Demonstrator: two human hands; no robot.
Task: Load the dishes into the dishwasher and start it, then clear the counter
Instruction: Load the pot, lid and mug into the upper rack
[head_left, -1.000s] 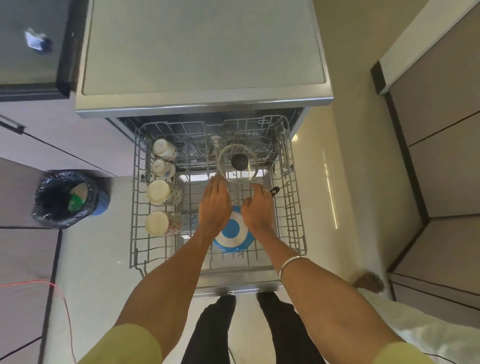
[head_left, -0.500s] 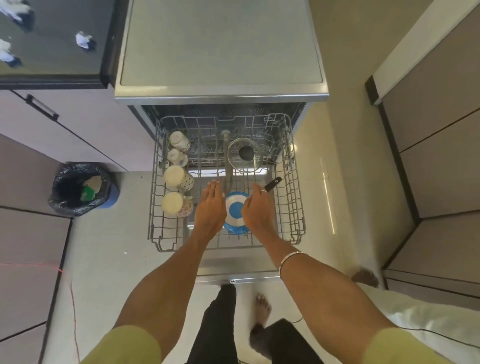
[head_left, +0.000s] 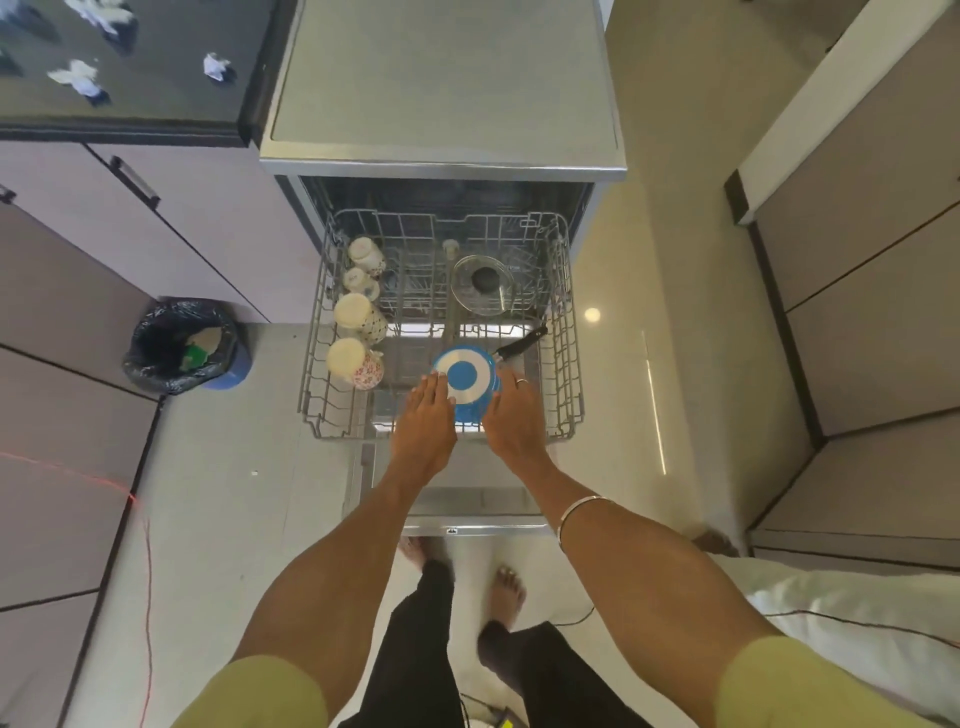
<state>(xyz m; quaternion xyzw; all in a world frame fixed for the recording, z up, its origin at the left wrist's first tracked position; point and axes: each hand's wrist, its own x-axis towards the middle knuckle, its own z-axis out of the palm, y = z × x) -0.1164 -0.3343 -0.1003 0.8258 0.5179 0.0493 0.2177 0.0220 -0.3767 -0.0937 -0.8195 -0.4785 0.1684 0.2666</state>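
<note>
Surface: a dark counter (head_left: 130, 67) sat at the far left, with crumpled white paper scraps (head_left: 78, 78) scattered over it.
Bin: a blue bin lined with a black bag (head_left: 182, 345) stood on the floor below the cabinets, left of the dishwasher.
Dishwasher: the machine (head_left: 441, 78) stood open, its wire rack (head_left: 563, 332) pulled out over the lowered door.
Cups: four cups lay on their sides in a row down the rack's left edge, the nearest one (head_left: 353, 364) patterned in red.
Left hand: the left hand (head_left: 423, 423) lay over the rack's near middle, fingers straight and together, fingertips touching the left rim of the blue pot. Its grip was slack and flat, curled round nothing.
Blue pot: a blue pot with a white ring (head_left: 465, 379) sat bottom-up in the rack's near centre, between the two hands.
Glass lid: a clear lid with a dark knob (head_left: 480, 286) rested further back in the rack, apart from the pot.
Handle: a black handle (head_left: 522, 343) stuck out from the pot towards the rack's right side.
Right hand: the right hand (head_left: 514, 415), a ring on one finger, rested against the pot's right side with fingers extended. I could not tell whether the thumb hooked under the rim.
Bangle: a silver bangle (head_left: 582, 512) circled the right forearm.
Bed: white bedding (head_left: 857, 623) showed at the lower right.
</note>
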